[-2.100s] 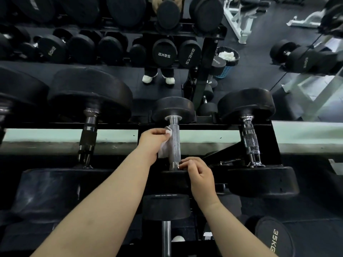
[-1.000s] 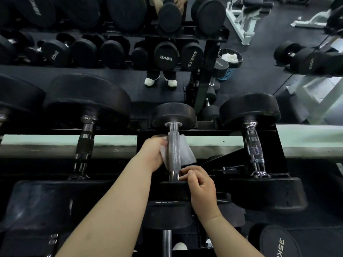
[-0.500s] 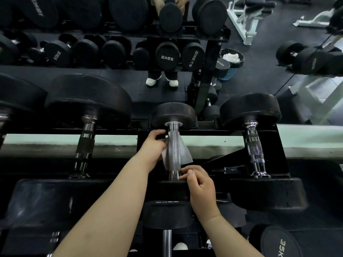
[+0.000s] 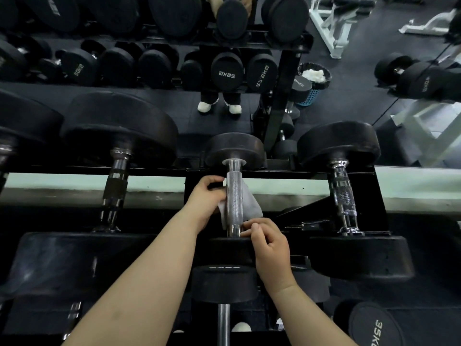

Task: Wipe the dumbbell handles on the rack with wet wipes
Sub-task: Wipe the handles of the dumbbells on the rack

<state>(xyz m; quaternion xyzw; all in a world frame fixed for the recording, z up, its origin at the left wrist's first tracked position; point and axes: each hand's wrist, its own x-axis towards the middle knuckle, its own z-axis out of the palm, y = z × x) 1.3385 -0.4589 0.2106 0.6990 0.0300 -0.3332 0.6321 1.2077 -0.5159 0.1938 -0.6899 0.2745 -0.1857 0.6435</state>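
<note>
item 1, bottom edge: two bare forearms rise from the lower frame toward the centre. between them stands a lower-tier dumbbell (image 4: 224, 283), black head uppermost, chrome bar running off the bottom edge. a 35kg head (image 4: 374, 328) sits at lower right, well apart from the arms.

item 2, centre: right hand (image 4: 270, 248), fingers curled, thumb and fingertips pinching the near end of the dumbbell handle (image 4: 234, 196), just above its near black head.

item 3, centre: left hand (image 4: 204, 203), on the left of the same handle, grips the wet wipe (image 4: 250, 204) against the knurled chrome, thumb lying toward the far end. the wipe passes beneath the bar; its grey flap hangs out on the right side and a pale corner shows at lower left.

item 4, clearance: the handle lies on the top tier of the rack (image 4: 369, 203), pointing away. there is open room on both sides: the left neighbour handle (image 4: 116, 188) is well apart, the right neighbour handle (image 4: 343, 196) likewise, with a black bracket between.

item 5, beyond: a pale ledge (image 4: 154, 188) crosses the frame under the handles.

item 6, far: mirror (image 4: 349, 116) with reversed lettering. rows of black dumbbells at upper left, white shoes (image 4: 207, 107) at upper centre, blue bin (image 4: 309, 96) holding white wads at upper right.
</note>
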